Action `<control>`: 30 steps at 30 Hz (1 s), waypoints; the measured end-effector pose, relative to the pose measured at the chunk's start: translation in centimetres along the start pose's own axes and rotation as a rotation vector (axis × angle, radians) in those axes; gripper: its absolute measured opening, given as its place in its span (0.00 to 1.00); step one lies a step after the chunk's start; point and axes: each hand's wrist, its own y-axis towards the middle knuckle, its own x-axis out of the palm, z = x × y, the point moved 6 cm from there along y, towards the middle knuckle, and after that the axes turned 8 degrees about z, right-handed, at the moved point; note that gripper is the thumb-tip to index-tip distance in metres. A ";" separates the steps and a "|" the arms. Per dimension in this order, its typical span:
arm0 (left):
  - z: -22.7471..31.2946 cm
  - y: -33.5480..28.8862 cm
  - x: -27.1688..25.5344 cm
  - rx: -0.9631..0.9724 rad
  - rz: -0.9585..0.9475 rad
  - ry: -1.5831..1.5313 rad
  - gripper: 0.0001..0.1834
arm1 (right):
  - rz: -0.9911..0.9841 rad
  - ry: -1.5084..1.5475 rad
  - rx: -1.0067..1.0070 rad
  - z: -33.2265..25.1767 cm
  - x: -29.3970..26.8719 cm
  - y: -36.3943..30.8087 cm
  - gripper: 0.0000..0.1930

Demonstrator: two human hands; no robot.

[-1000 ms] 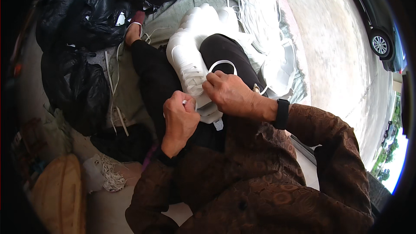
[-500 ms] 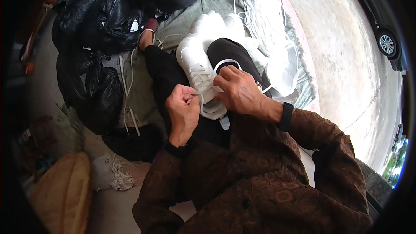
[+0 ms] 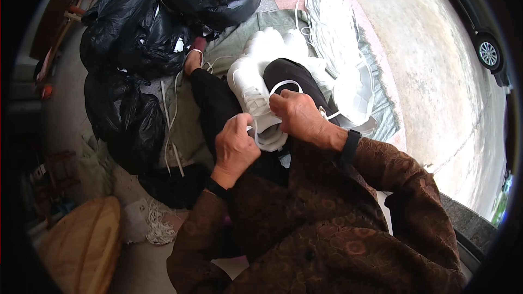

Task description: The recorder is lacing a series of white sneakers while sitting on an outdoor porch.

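Observation:
A white lace-up sneaker (image 3: pixel 243 80) lies across my lap between my black-trousered legs, its toe pointing away from me. My right hand (image 3: pixel 302 117) is closed in a pinch on the white shoelace (image 3: pixel 287 82), which loops up over the hand's far side, beside the eyelets. At the sneaker's near left edge, my left hand (image 3: pixel 236 149) is closed too, fingers curled by the lace at the collar; a small bit of white shows at its fingertips. What lies inside that grip is mostly hidden. Several more white shoes (image 3: pixel 267 44) are heaped beyond the sneaker.
A bundle of white laces (image 3: pixel 330 24) and another white shoe (image 3: pixel 353 98) lie right on a grey-green cloth (image 3: pixel 388 114). Black plastic bags (image 3: pixel 121 30) crowd the left. Loose laces (image 3: pixel 170 114), a lace tangle (image 3: pixel 159 227) and a wooden board (image 3: pixel 87 242) lie nearer. A car wheel (image 3: pixel 488 51) shows far right.
The whole view has shifted slightly, with the scene lower and farther right. My left hand has turned, its knuckles now upward, and sits a little lower beside the shoe. The right hand keeps its pinch.

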 end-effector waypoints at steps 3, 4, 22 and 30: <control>-2.4 0.7 -2.0 -0.034 0.112 0.116 0.19 | -0.067 -0.226 -0.278 -1.0 0.4 -0.1 0.09; -1.9 0.5 -2.0 -0.066 0.089 0.022 0.18 | -0.101 -0.370 -0.396 -1.5 1.1 -0.4 0.07; 2.6 1.2 2.1 0.415 -0.304 0.269 0.08 | -0.184 0.504 0.368 -0.6 -2.4 -4.2 0.07; 3.1 2.8 2.4 0.246 -0.288 0.041 0.05 | -0.060 0.756 0.424 -1.0 -1.4 -4.6 0.04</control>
